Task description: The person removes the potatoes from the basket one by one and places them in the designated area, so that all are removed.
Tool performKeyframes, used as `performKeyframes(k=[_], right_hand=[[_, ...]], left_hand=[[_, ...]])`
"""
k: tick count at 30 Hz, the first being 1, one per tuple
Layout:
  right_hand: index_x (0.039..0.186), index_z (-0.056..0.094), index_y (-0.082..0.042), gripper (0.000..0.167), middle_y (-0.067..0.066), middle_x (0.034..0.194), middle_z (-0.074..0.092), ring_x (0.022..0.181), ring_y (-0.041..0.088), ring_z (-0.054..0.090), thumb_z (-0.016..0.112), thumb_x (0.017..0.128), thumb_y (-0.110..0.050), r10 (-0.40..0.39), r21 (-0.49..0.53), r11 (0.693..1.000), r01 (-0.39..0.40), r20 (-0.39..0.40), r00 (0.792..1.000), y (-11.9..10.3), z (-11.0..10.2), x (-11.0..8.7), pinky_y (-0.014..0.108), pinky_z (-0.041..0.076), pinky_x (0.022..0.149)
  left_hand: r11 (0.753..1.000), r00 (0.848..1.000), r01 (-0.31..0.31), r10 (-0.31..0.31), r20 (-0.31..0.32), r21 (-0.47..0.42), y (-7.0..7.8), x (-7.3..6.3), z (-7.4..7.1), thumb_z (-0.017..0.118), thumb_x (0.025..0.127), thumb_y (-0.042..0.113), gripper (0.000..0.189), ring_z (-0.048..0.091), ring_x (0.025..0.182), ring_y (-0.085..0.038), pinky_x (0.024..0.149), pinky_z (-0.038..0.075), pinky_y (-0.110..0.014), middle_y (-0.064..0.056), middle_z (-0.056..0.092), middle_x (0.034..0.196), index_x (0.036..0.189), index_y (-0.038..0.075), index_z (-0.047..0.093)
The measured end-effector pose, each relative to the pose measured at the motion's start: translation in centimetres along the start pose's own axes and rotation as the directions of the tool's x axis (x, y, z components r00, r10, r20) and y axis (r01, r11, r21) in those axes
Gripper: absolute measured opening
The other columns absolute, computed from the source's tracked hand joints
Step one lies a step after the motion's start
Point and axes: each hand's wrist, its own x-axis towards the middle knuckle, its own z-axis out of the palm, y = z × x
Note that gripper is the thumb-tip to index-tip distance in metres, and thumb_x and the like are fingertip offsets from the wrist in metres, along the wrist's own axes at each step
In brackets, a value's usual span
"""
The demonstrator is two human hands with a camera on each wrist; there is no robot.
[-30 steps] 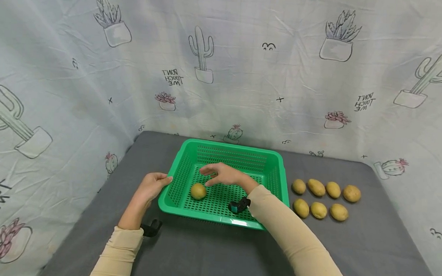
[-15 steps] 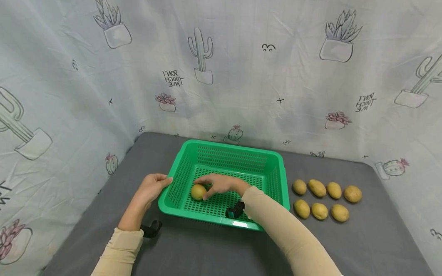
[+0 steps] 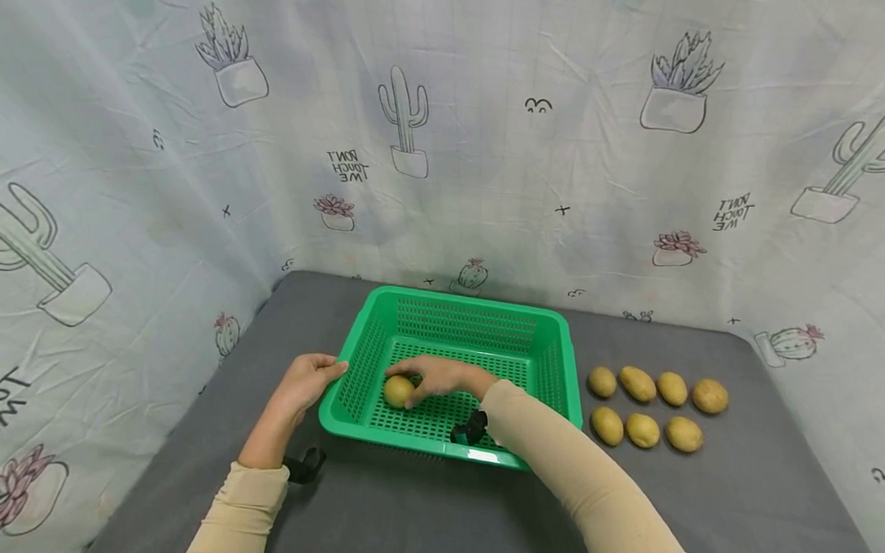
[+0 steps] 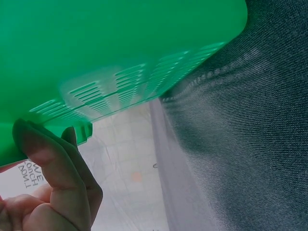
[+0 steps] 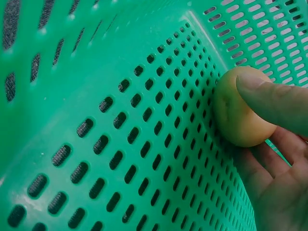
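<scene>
A green slotted plastic basket (image 3: 479,301) stands on a grey cloth-covered table. Inside it, near the left side, is a single yellow-brown potato (image 3: 399,392). My right hand (image 3: 441,375) reaches over the basket and grips this potato; in the right wrist view the thumb lies on one side of the potato (image 5: 240,108) and the fingers on the other. With my left hand (image 3: 306,384) I hold the basket's left rim, thumb on top. In the left wrist view, curled fingers (image 4: 60,163) sit under the basket's rim.
Right of the basket, several potatoes (image 3: 638,384) lie in two rows on the grey table (image 3: 430,518). A pale curtain (image 3: 494,146) printed with cacti and pots hangs behind and along both sides.
My right hand has come down and left onto the potato in the basket, and its thumb and fingers have closed round it. The left hand keeps its place on the rim.
</scene>
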Motion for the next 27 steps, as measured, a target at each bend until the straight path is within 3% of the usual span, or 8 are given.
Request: performKeyframes(k=[10,21,27], right_hand=[[0.142,0.045,-0.014,0.063,0.004,0.144,0.046,0.118,0.017,0.053,0.072,0.085,-0.013,-0.019,-0.004,1.0,0.019,-0.009,1.0,-0.17,0.15,0.19,0.025,0.048,0.089],[0.138,0.051,-0.014,0.061,0.003,0.139,0.051,0.118,0.019,0.054,0.076,0.082,-0.017,-0.011,-0.012,1.0,0.011,-0.024,1.0,-0.39,-0.19,-0.3,0.026,0.048,0.089],[0.134,0.054,-0.011,0.058,0.003,0.129,0.057,0.106,0.015,0.057,0.077,0.081,-0.018,-0.007,0.013,1.0,0.008,-0.046,0.999,0.17,-0.71,-0.48,0.025,0.05,0.083]], left_hand=[[1.0,1.0,-0.005,0.005,-0.009,-0.004,-0.02,0.07,0.08,0.049,0.1,0.022,0.051,0.036,0.131,-0.046,0.105,0.034,-0.058,-0.031,0.039,0.141,0.137,-0.011,0.04],[1.0,1.0,-0.008,0.008,-0.004,-0.001,-0.03,0.06,0.08,0.049,0.1,0.022,0.052,0.034,0.133,-0.046,0.106,0.034,-0.057,-0.032,0.037,0.142,0.138,-0.012,0.038],[1.0,1.0,-0.003,0.003,-0.003,0.002,0.01,-0.01,0.1,0.049,0.1,0.022,0.051,0.034,0.133,-0.045,0.106,0.033,-0.058,-0.031,0.037,0.142,0.138,-0.011,0.039]])
